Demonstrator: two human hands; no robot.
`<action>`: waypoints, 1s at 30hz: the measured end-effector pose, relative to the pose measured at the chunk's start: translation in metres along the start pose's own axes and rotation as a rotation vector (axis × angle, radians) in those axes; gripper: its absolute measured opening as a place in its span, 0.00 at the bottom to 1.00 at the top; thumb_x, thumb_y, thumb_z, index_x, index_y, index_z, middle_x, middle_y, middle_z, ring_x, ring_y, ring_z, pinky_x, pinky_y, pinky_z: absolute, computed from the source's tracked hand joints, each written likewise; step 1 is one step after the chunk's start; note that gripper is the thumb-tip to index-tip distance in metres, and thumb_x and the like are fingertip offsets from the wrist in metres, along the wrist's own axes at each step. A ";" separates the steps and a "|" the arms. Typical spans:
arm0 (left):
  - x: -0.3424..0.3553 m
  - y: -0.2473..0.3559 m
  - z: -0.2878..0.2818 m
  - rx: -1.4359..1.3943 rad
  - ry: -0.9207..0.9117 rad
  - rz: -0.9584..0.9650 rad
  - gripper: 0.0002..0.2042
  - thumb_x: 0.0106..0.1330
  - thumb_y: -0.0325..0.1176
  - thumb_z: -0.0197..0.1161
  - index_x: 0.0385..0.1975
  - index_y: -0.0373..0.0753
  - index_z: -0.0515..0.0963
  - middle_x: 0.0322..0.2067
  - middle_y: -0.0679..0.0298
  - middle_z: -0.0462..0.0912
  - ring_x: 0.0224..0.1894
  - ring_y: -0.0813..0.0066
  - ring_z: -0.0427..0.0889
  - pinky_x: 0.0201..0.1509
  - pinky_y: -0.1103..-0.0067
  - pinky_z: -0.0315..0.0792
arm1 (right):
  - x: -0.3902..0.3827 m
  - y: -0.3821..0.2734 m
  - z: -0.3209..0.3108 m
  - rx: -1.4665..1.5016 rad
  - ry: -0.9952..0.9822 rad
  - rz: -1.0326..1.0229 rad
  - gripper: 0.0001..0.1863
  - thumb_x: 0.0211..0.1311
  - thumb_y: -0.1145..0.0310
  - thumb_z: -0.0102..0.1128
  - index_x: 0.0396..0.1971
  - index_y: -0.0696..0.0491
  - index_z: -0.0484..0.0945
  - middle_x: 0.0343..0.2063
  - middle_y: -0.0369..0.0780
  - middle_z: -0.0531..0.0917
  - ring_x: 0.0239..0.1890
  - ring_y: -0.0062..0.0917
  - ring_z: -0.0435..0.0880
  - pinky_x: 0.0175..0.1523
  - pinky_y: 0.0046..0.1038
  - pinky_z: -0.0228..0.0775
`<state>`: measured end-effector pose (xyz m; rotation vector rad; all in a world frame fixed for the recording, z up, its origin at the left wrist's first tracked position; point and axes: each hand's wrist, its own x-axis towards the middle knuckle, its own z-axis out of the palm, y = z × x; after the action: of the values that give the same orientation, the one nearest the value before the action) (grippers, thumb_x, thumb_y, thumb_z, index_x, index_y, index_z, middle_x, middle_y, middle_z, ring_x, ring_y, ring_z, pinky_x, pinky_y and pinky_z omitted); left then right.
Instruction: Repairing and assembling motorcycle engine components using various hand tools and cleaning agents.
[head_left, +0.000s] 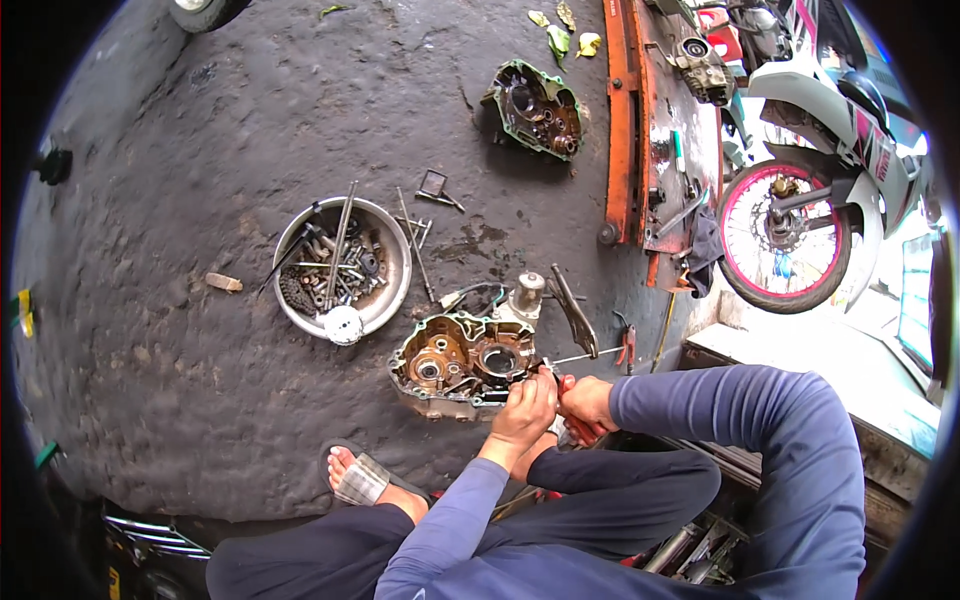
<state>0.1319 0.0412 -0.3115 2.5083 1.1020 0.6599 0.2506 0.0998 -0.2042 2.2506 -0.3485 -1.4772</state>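
Engine case half in oily brown-and-silver metal (460, 362) sits open on the dark ground, right at the hands. Opening up looks done: a green-edged metal casing (545, 118) lies well apart, and loose bits fill a round silver metal bowl (402, 268). How much is left, no clue. Left hand (524, 411) curls at the case's edge, right hand (588, 402) bunched just beside it; can't tell what either's pinching. Small lettering marks a white-and-pink motorbike (812, 90), not spelling it out.

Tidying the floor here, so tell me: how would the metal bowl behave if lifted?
The bowl is probably heavy for its size, being heaped with metal parts. The long rods sticking past its rim could slide if it tilts. The pale disc at its near edge might drop off.
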 end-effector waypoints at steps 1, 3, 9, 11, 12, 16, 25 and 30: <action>0.001 0.000 -0.001 0.001 0.005 -0.005 0.19 0.64 0.34 0.56 0.50 0.31 0.81 0.34 0.67 0.76 0.35 0.77 0.75 0.44 0.79 0.70 | -0.006 -0.002 0.002 -0.026 0.034 -0.014 0.09 0.66 0.72 0.55 0.27 0.60 0.73 0.20 0.44 0.77 0.19 0.35 0.79 0.22 0.39 0.73; 0.003 -0.002 -0.004 -0.013 -0.007 -0.013 0.18 0.65 0.34 0.56 0.50 0.31 0.81 0.33 0.68 0.76 0.36 0.77 0.75 0.44 0.79 0.70 | -0.014 -0.004 0.008 -0.031 0.065 -0.020 0.11 0.67 0.71 0.55 0.26 0.61 0.73 0.19 0.44 0.77 0.18 0.35 0.79 0.21 0.40 0.73; 0.041 -0.030 -0.019 -0.158 -0.075 -0.127 0.18 0.59 0.34 0.64 0.48 0.34 0.81 0.36 0.66 0.77 0.38 0.70 0.76 0.45 0.71 0.71 | 0.008 0.030 0.013 -0.313 0.377 -0.538 0.14 0.62 0.64 0.56 0.32 0.60 0.81 0.32 0.59 0.85 0.41 0.52 0.87 0.48 0.47 0.78; 0.073 -0.048 -0.025 -0.266 -0.131 -0.187 0.23 0.53 0.37 0.69 0.49 0.35 0.79 0.39 0.62 0.78 0.43 0.64 0.77 0.48 0.67 0.71 | 0.046 0.035 0.029 -0.025 0.405 -0.673 0.13 0.60 0.65 0.58 0.39 0.57 0.81 0.36 0.59 0.84 0.46 0.56 0.83 0.53 0.47 0.75; 0.080 -0.053 -0.025 -0.278 -0.163 -0.197 0.26 0.50 0.38 0.72 0.50 0.35 0.79 0.41 0.61 0.78 0.45 0.62 0.77 0.49 0.65 0.71 | 0.054 0.031 0.035 0.057 0.407 -0.672 0.13 0.59 0.66 0.58 0.41 0.57 0.80 0.37 0.59 0.84 0.47 0.57 0.83 0.52 0.47 0.75; 0.087 -0.063 -0.038 -0.242 -0.193 -0.218 0.29 0.45 0.40 0.75 0.49 0.35 0.80 0.41 0.60 0.80 0.45 0.60 0.78 0.48 0.65 0.72 | 0.091 0.025 0.042 0.118 0.455 -1.041 0.10 0.60 0.75 0.58 0.41 0.59 0.75 0.33 0.58 0.84 0.43 0.57 0.83 0.46 0.43 0.76; 0.094 -0.055 -0.039 -0.150 -0.159 -0.150 0.30 0.39 0.38 0.77 0.46 0.35 0.79 0.37 0.58 0.81 0.39 0.56 0.80 0.44 0.65 0.74 | 0.202 -0.018 0.011 0.068 0.424 -1.686 0.19 0.50 0.78 0.61 0.45 0.55 0.72 0.39 0.47 0.80 0.43 0.49 0.81 0.45 0.42 0.75; 0.085 -0.044 -0.035 -0.060 -0.179 -0.123 0.30 0.41 0.40 0.76 0.48 0.35 0.79 0.38 0.56 0.81 0.40 0.54 0.79 0.46 0.63 0.74 | 0.142 0.033 0.040 0.208 0.186 -1.247 0.14 0.58 0.73 0.57 0.44 0.59 0.72 0.38 0.54 0.85 0.40 0.50 0.86 0.45 0.42 0.78</action>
<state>0.1372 0.1379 -0.2782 2.3738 1.1419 0.4195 0.2723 0.0020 -0.3171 2.8749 1.2273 -1.7010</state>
